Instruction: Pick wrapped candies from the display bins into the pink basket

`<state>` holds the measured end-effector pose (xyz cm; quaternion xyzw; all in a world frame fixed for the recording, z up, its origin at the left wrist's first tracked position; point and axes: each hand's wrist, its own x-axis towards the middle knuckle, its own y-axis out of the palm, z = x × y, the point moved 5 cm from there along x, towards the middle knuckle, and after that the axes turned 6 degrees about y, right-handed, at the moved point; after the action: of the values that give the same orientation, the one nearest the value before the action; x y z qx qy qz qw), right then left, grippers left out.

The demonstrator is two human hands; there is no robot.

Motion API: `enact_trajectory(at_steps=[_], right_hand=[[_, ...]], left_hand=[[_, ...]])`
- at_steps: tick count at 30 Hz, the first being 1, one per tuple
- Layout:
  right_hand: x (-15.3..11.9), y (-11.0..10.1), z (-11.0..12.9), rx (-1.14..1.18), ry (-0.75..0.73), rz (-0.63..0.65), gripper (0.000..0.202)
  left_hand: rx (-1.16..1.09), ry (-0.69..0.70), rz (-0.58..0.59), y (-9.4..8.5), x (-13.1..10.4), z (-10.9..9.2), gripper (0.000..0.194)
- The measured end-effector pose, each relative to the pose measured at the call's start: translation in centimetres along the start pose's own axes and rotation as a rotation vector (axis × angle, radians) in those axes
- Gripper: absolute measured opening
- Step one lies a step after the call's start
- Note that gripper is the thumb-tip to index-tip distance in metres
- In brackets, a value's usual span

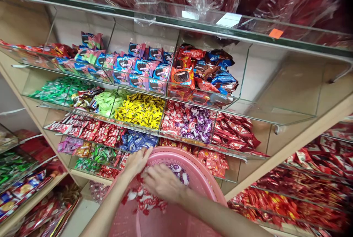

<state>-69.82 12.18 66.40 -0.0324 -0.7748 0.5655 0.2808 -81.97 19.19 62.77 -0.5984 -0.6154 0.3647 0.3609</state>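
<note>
A large pink plastic basket [204, 172] is tilted against the front of the shelves, its rim close to the lower compartments. My left hand [138, 161] is closed on the basket's far rim at the left. Inside the basket, my right hand [162, 182] is slightly blurred, its fingers curled around red-and-white wrapped candies; how many is hidden. More red-and-white wrapped candies [150, 204] lie below that hand. Purple-and-white wrapped candies [180, 173] rest beyond it, near the far wall of the basket.
Glass-fronted shelves hold yellow-wrapped candies [140, 110], a compartment of mixed red and purple candies [190, 121], and packaged cookies [142, 67]. A glass shelf edge [165, 16] crosses above. More stocked shelves stand left and right, beyond a wooden side panel [275, 163].
</note>
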Motion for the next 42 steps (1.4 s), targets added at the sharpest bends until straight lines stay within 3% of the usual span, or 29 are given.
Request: enact_trajectory(at_steps=[2,6,8,11,19,29,37,42], right_hand=[[0.3,-2.8,-3.2,-0.057,0.070,-0.047,0.026],[0.6,-7.8,-11.2,-0.262,0.370,-0.029,0.027],[0.6,-9.1,-14.2,-0.401,0.458,0.029,0.023],[0.5,-9.6,-16.7,-0.525,0.494,0.114,0.019],[1.8,-8.4,-17.7,-0.587,0.488,0.234,0.022],[2.2,-7.9,-17.8,-0.630,0.436,0.248,0.021],[1.3,-11.1,-18.0,-0.547,0.356,0.125,0.018],[0.7,-13.6,-14.7,-0.313,0.401,-0.054,0.027]], left_hand=[[0.001,-0.001,-0.001,0.0,0.0,0.0,0.071],[0.013,-0.006,-0.003,0.0,0.1,0.2,0.073],[0.010,-0.003,0.000,0.1,0.2,0.2,0.073],[0.006,0.000,-0.003,0.1,0.2,0.3,0.072],[-0.004,-0.003,-0.001,0.0,0.2,0.1,0.070],[0.001,0.007,-0.014,0.0,0.1,0.2,0.070],[0.011,-0.023,-0.002,0.2,0.2,0.3,0.074],[0.011,-0.010,-0.001,0.2,0.1,0.1,0.075]])
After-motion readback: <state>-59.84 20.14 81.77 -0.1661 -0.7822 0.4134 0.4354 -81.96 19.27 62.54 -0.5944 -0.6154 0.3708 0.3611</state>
